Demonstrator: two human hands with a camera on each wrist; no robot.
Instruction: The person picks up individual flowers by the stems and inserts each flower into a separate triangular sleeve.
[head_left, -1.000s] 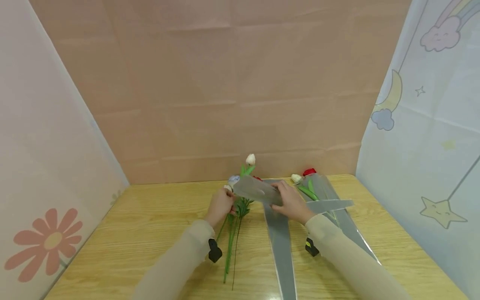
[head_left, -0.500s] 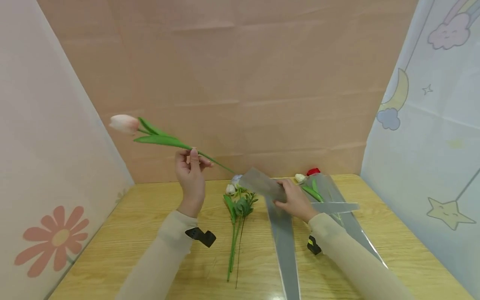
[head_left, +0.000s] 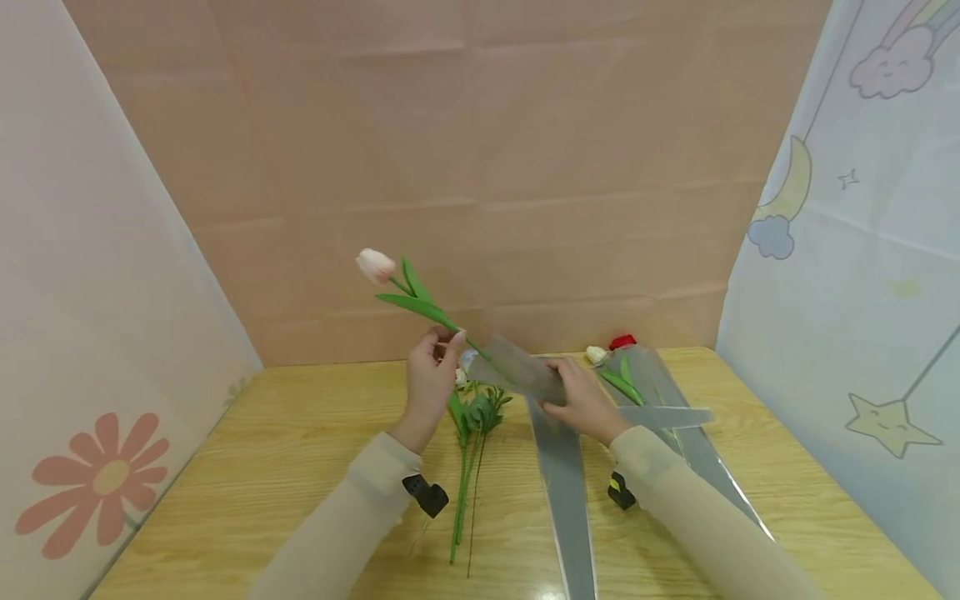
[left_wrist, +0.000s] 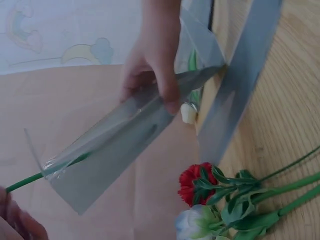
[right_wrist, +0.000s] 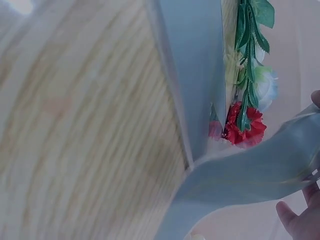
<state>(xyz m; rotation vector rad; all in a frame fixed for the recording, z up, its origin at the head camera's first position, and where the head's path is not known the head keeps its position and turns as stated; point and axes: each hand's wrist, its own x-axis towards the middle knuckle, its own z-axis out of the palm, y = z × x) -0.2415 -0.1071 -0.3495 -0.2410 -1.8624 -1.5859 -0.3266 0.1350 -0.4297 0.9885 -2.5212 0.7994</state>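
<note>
My left hand (head_left: 429,383) pinches the green stem of a pale pink tulip (head_left: 375,265), whose head points up and left. The lower end of that stem (left_wrist: 25,182) passes into the wide mouth of a clear grey flower sleeve (left_wrist: 112,160). My right hand (head_left: 587,406) grips this sleeve by its narrower part, holding it raised and slanted above the table. On the wood below my left hand lie loose flowers: a red carnation (left_wrist: 190,182), a blue-white flower (left_wrist: 192,222), a white bud (head_left: 461,377) and leafy greenery (head_left: 486,410).
A second grey sleeve (head_left: 564,492) lies flat on the table (head_left: 315,475) between my arms. To the right, another sleeve (head_left: 716,467) holds a white tulip (head_left: 596,355) and a red flower (head_left: 622,342). A brown backdrop (head_left: 480,167) rises behind.
My left hand picked the tulip up from the loose flowers, swung it up to the left, then brought it back right, its stem end entering the sleeve. My right hand stays nearly still.
</note>
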